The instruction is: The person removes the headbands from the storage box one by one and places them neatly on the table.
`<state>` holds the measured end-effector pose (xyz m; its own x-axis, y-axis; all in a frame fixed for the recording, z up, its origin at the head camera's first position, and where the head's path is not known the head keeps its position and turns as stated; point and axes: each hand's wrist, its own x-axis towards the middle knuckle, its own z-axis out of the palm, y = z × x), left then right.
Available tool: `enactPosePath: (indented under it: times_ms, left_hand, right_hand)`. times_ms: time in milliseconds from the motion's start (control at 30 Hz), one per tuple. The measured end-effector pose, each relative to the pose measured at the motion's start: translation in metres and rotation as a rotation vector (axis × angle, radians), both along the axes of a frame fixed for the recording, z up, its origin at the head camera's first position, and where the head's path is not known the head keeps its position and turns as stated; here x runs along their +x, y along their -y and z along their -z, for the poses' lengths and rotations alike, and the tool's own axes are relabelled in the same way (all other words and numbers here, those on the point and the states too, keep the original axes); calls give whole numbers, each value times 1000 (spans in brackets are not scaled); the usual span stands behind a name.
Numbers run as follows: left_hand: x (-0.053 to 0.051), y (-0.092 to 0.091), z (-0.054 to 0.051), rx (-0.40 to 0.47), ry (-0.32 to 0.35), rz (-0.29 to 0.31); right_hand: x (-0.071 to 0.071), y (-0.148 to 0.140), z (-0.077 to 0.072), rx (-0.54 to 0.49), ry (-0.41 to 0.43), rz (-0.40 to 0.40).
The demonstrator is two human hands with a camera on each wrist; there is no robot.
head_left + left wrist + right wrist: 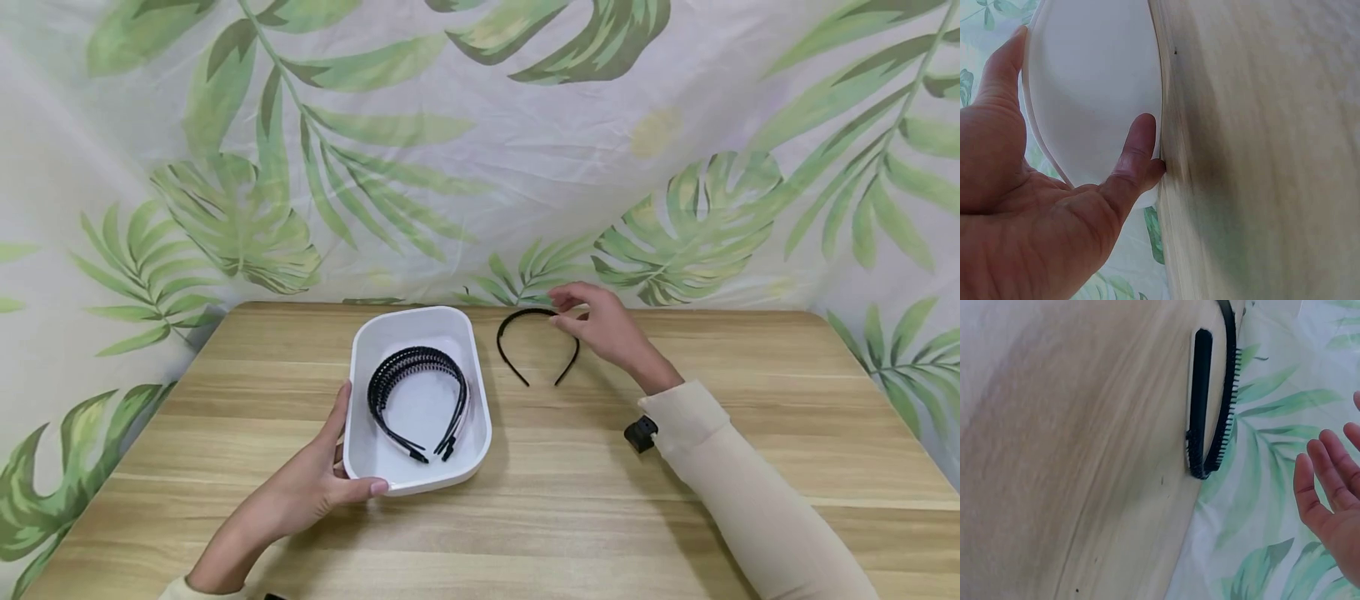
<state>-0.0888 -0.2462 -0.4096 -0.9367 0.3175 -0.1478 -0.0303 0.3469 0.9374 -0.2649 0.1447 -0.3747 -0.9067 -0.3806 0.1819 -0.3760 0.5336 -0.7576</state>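
A white tray [486, 417] stands left of centre on the table, with several dark toothed headbands [408, 358] lying in it. My left hand [307, 483] holds the tray by its near left corner, thumb on the front rim and fingers along the left side; the left wrist view shows the hand [1054, 206] against the tray wall [1094, 81]. Right of the tray a single black headband [501, 333] lies near the back edge, its ends toward me. Over its right side is my right hand [600, 325], fingers loosely bent; in the right wrist view the hand [1335, 487] is apart from the headband [1200, 394].
The wooden table [570, 517] ends at the back against a hanging cloth [525, 167] with green leaves. A small black device [641, 434] sits at the right sleeve cuff [686, 412].
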Motion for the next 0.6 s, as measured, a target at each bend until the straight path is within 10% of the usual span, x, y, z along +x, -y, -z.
enactPosePath:
  times_ms: [600]
  left_hand:
    - [2,-1,-1,1,-3,1]
  right_hand:
    - [26,21,-5,-100,-44,-90]
